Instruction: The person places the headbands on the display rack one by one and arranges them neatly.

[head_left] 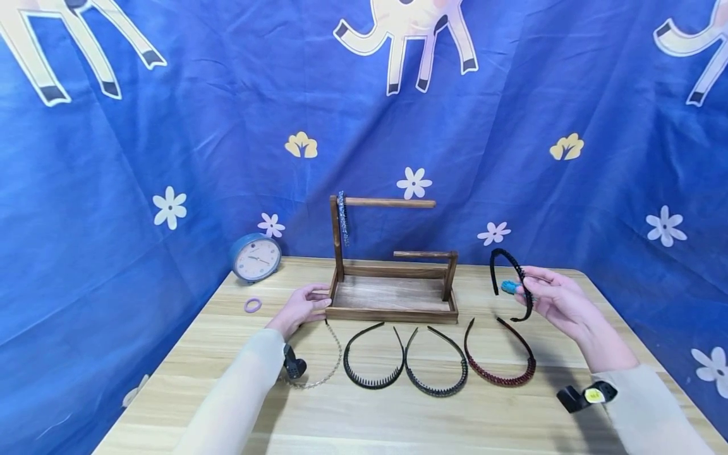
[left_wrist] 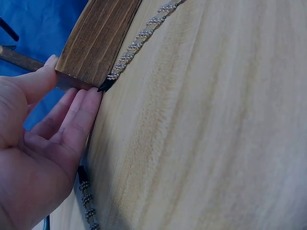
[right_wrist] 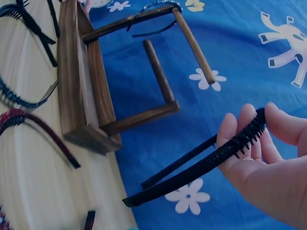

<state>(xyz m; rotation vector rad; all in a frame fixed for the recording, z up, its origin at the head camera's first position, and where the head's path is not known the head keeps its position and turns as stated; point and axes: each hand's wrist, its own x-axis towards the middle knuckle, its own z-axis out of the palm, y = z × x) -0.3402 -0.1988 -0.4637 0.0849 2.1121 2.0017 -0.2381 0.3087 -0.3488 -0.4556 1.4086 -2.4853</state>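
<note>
My right hand (head_left: 560,303) pinches a black toothed headband (right_wrist: 192,175) between thumb and fingers, holding it up off the table to the right of a wooden stand (head_left: 392,315). That stand has a tray base and two horizontal bars; a glittery blue headband (head_left: 344,218) hangs at the left end of the upper bar. At the stand's left end, my left hand (head_left: 304,308) holds the tray's corner, thumb on one side and fingers on the other, as the left wrist view shows. Beside those fingertips lies a beaded headband (left_wrist: 139,40) with black tips.
Along the front lie a black toothed headband (head_left: 372,384), a dark grey one (head_left: 438,392) and a dark red one (head_left: 503,381). A blue clock (head_left: 256,258) and a purple ring (head_left: 253,305) are at left. A teal item (head_left: 509,287) sits behind the raised headband.
</note>
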